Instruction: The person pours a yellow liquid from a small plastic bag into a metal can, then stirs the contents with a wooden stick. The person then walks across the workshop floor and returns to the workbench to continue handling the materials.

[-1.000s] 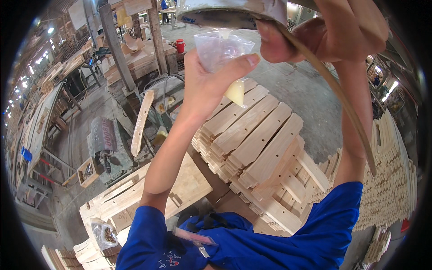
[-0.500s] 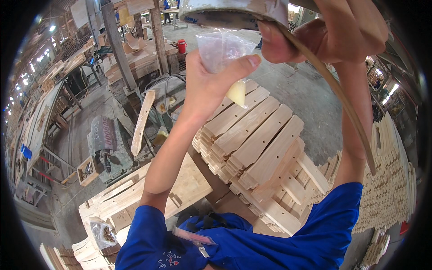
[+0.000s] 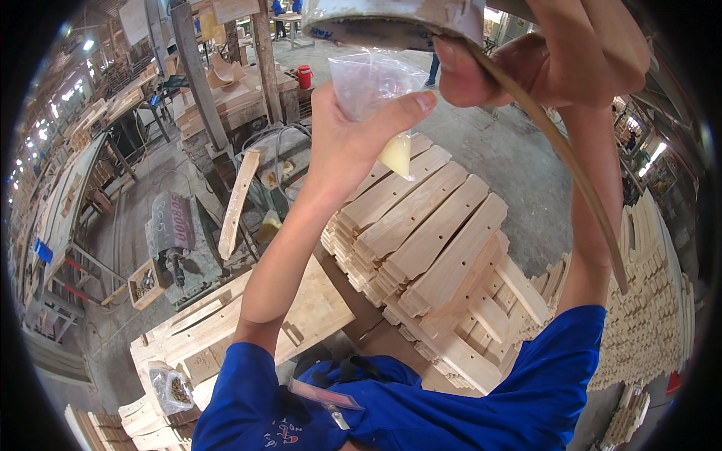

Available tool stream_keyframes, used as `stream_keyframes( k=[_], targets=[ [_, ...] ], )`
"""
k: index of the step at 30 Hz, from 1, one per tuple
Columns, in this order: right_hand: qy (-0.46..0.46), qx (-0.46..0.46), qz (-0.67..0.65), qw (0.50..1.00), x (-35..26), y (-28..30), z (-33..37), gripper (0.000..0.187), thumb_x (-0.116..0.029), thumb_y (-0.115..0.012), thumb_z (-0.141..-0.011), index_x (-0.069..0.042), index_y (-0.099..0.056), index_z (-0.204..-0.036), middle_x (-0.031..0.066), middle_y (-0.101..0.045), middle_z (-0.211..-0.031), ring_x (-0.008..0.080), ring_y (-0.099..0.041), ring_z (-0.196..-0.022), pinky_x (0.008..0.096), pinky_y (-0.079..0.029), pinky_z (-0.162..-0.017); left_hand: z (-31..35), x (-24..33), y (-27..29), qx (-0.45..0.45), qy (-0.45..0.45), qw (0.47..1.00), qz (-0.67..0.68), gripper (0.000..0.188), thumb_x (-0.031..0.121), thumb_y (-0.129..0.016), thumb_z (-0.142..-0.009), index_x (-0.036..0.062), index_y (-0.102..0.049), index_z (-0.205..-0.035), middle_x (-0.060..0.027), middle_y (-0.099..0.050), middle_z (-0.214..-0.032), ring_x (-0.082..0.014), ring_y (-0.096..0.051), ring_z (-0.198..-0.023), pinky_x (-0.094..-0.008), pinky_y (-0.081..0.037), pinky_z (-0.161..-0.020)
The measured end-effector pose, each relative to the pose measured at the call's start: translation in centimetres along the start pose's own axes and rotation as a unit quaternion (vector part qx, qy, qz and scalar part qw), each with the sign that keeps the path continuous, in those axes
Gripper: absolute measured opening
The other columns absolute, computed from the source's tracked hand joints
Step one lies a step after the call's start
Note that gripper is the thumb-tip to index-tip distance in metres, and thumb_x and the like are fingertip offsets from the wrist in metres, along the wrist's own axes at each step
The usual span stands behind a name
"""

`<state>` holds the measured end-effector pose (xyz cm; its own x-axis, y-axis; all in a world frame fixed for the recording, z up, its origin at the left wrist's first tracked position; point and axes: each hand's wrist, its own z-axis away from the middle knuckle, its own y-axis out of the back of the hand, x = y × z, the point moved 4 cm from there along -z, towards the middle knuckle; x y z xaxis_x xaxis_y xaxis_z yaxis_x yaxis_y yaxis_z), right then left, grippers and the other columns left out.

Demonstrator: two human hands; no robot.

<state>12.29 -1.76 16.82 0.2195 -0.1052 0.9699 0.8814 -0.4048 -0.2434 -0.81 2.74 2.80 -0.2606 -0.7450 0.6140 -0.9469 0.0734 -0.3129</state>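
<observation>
My left hand (image 3: 350,139) is closed around a clear plastic bag (image 3: 376,83) with its mouth upward. Pale yellow liquid (image 3: 396,156) sits in the bag's pointed lower corner. Just above the bag's mouth, a white round container (image 3: 391,22) is tilted, and a thin whitish stream runs from its rim into the bag. My right hand (image 3: 549,68) grips that container, thumb at its rim. A long, thin brown strip (image 3: 568,154), curved in this view, runs down from beside the right thumb past my forearm. The container's upper part is cut off by the picture's edge.
Below my hands stands a stack of drilled wooden slats (image 3: 436,218). A wooden workbench (image 3: 312,304) is nearer left, with a bag of small hardware (image 3: 173,391). Beyond it are a machine (image 3: 180,233) and a wooden box (image 3: 147,286). More stacked pieces (image 3: 639,301) stand right.
Both hands hold nearly the same pose. The stream still runs from the container into the bag, and the yellow liquid looks much the same.
</observation>
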Motion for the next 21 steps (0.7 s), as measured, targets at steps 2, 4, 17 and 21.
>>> stream_keyframes(
  k=[2,4,17,21],
  targets=[
    [-0.010,0.025,-0.009,1.000,0.0,-0.2,0.6,0.070,-0.065,-0.056,-0.083,0.003,-0.068,-0.089,0.0073,-0.058,-0.059,0.0145,-0.054,-0.045,0.0238,-0.040,-0.037,0.0,-0.1,0.0,0.001,0.001,1.000,-0.004,0.022,0.018,-0.078,-0.074,0.0008,-0.067,-0.081,-0.0016,-0.064,-0.073,-0.0072,-0.057,-0.064,-0.0223,-0.044,-0.060],
    [-0.033,0.036,-0.016,0.999,0.3,-0.8,2.3,0.069,-0.065,-0.056,-0.083,0.003,-0.068,-0.089,0.0070,-0.058,-0.059,0.0145,-0.054,-0.046,0.0237,-0.040,-0.037,0.0,0.0,-0.1,0.001,0.000,1.000,-0.004,0.022,0.018,-0.078,-0.074,0.0008,-0.067,-0.081,-0.0017,-0.065,-0.073,-0.0074,-0.058,-0.065,-0.0224,-0.044,-0.060],
    [-0.051,0.074,-0.026,0.996,0.0,-0.7,1.5,0.070,-0.064,-0.055,-0.084,0.004,-0.068,-0.091,0.0071,-0.058,-0.059,0.0145,-0.054,-0.045,0.0234,-0.040,-0.037,0.1,0.2,-0.1,-0.005,0.003,1.000,-0.004,0.021,0.016,-0.077,-0.074,0.0003,-0.067,-0.083,-0.0023,-0.065,-0.076,-0.0077,-0.059,-0.068,-0.0231,-0.045,-0.063],
    [-0.049,0.080,-0.028,0.995,0.0,-0.7,1.6,0.069,-0.063,-0.055,-0.084,0.004,-0.068,-0.091,0.0073,-0.058,-0.059,0.0147,-0.054,-0.045,0.0234,-0.040,-0.036,0.1,0.2,0.0,-0.008,0.002,1.000,-0.010,0.020,0.016,-0.077,-0.074,0.0002,-0.068,-0.083,-0.0019,-0.065,-0.075,-0.0074,-0.058,-0.067,-0.0228,-0.045,-0.063]
  ],
)
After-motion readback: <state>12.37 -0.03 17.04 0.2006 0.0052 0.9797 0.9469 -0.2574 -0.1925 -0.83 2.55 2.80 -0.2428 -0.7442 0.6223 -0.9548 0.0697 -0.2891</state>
